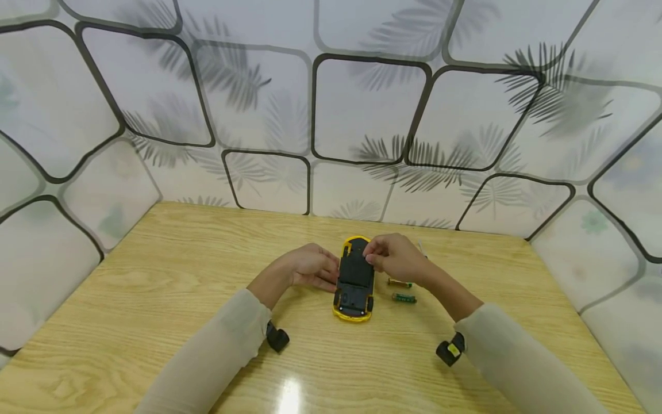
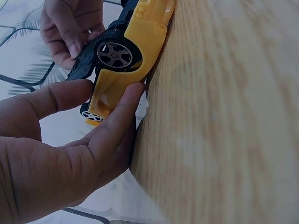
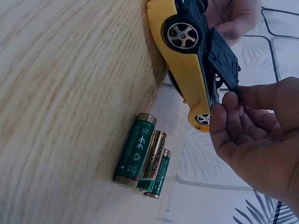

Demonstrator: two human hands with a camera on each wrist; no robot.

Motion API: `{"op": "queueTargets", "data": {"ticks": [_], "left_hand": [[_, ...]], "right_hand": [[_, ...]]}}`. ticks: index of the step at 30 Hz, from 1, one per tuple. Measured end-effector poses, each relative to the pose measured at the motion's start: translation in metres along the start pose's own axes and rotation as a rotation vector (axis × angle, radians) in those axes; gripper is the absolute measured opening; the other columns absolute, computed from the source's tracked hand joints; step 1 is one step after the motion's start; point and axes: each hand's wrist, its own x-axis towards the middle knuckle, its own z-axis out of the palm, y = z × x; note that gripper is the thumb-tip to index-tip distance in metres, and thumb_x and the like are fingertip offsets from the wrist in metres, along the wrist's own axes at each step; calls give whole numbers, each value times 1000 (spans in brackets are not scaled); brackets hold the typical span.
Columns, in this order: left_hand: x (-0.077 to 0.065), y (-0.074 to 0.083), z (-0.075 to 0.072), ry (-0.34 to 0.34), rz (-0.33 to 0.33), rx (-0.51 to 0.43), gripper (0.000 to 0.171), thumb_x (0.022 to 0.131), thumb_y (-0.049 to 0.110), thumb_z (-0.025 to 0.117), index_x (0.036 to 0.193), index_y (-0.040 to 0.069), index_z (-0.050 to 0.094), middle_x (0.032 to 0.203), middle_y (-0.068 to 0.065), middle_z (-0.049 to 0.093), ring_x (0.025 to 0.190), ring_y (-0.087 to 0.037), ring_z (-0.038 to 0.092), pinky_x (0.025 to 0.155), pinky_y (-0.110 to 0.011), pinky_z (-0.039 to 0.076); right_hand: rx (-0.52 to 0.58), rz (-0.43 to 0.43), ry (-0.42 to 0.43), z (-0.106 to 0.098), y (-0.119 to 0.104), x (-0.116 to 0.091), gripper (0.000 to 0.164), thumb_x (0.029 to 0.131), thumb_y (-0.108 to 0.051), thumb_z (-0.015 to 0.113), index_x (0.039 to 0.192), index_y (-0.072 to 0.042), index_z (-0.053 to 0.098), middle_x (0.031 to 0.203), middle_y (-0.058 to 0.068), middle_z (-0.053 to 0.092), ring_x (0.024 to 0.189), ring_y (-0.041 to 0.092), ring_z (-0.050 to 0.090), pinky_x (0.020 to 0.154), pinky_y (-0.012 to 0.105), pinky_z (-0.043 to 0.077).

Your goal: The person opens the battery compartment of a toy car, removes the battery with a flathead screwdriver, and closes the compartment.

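Observation:
A yellow toy car (image 1: 353, 310) lies upside down on the table, its black underside facing up. My left hand (image 1: 315, 267) holds the car's side, with the thumb at the upper edge and the fingers along the yellow body (image 2: 110, 88). A black battery cover (image 3: 223, 58) stands tilted up from the underside, one end lifted. My right hand (image 1: 397, 257) pinches its raised edge between thumb and fingers. Beside the car, to the right, lie three batteries: a green one (image 3: 135, 149), a gold-and-green one (image 3: 153, 161) and another green one (image 3: 162, 173).
Pale wooden tabletop (image 1: 181, 287) spreads around the car. A patterned cloth wall (image 1: 362, 115) encloses the back and sides. Past my right hand lies a thin, light-coloured object (image 1: 422, 249), partly hidden. Each wrist carries a small black camera (image 1: 277, 338).

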Motion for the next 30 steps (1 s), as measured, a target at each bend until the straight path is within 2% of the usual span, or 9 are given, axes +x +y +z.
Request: {"op": "queueTargets", "data": {"ticks": [8, 16, 22, 27, 30], "left_hand": [[1, -1, -1, 3, 5, -1, 48, 100, -4, 53, 147, -10, 45, 128, -27, 59, 116, -38, 64, 94, -48, 60], [1, -1, -1, 0, 8, 3, 50, 100, -4, 53, 148, -10, 43, 131, -27, 59, 117, -38, 64, 93, -47, 60], [1, -1, -1, 2, 4, 2, 50, 99, -4, 53, 148, -11, 43, 131, -28, 59, 117, -39, 65, 93, -47, 60], [1, -1, -2, -5, 9, 11, 50, 99, -3, 53, 148, -11, 43, 130, -27, 59, 116, -38, 65, 93, -47, 60], [1, -1, -2, -8, 12, 12, 51, 99, -3, 53, 148, -10, 43, 129, -27, 59, 116, -37, 65, 94, -47, 60]], "right_hand": [[-48, -25, -27, -2, -1, 2, 12, 103, -7, 60, 106, -3, 70, 84, 6, 67, 73, 27, 63, 64, 35, 53], [-48, 6, -49, -2, -1, 4, 12, 103, -7, 61, 108, -2, 70, 87, 5, 67, 74, 18, 63, 65, 34, 55], [-50, 21, -53, -2, 0, 4, 12, 103, -8, 62, 109, -2, 70, 89, 5, 68, 77, 18, 64, 67, 34, 55], [-84, 15, -54, 0, 1, 3, 14, 100, -12, 68, 111, -4, 71, 93, 2, 69, 80, 17, 65, 70, 33, 57], [-129, -28, -40, 3, 4, 3, 19, 97, -14, 74, 112, -3, 71, 93, 1, 68, 82, 16, 65, 71, 32, 57]]}}
